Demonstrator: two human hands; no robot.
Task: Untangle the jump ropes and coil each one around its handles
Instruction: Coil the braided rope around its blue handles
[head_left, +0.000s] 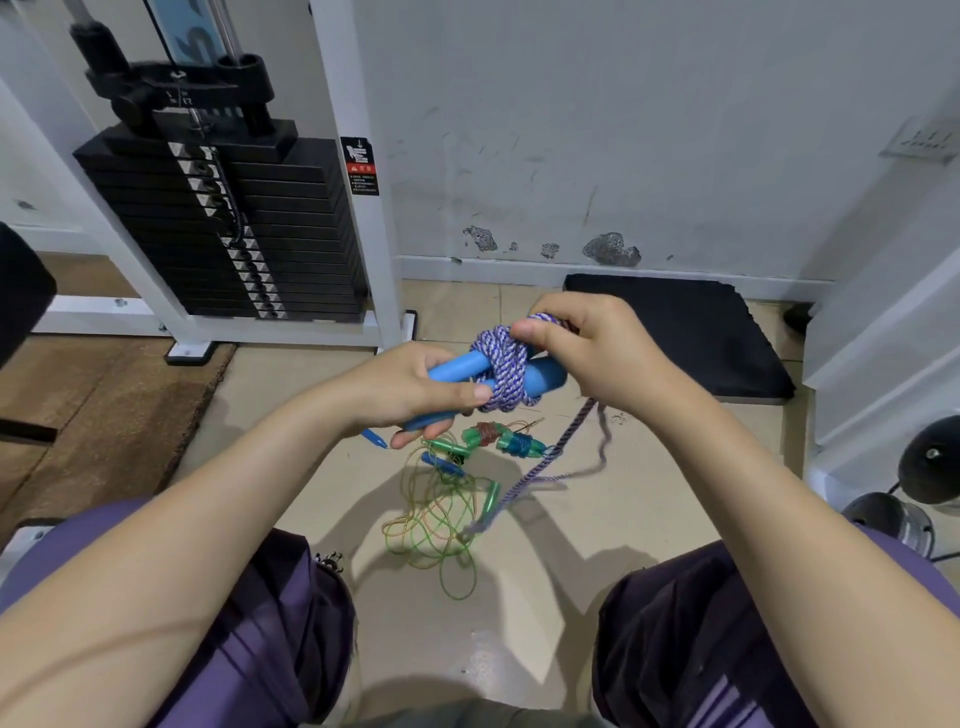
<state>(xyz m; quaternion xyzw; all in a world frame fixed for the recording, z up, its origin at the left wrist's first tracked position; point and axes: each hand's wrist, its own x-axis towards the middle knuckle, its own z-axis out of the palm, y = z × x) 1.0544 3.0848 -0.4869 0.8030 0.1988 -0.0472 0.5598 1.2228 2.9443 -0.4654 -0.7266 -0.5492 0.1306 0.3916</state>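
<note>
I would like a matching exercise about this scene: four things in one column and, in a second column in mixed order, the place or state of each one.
Things:
1. blue handles
2. purple braided rope
3. thin green cord
4. black mat

Places or states:
A. lies in loose tangled loops on the floor
B. wound in several turns, its free end hanging down to the floor
C. lies flat by the wall
D. gripped by the left hand

Pairs: 1-D, 2-B, 3-A, 4-C. The right hand pinches the purple braided rope at the top of the coil.
</note>
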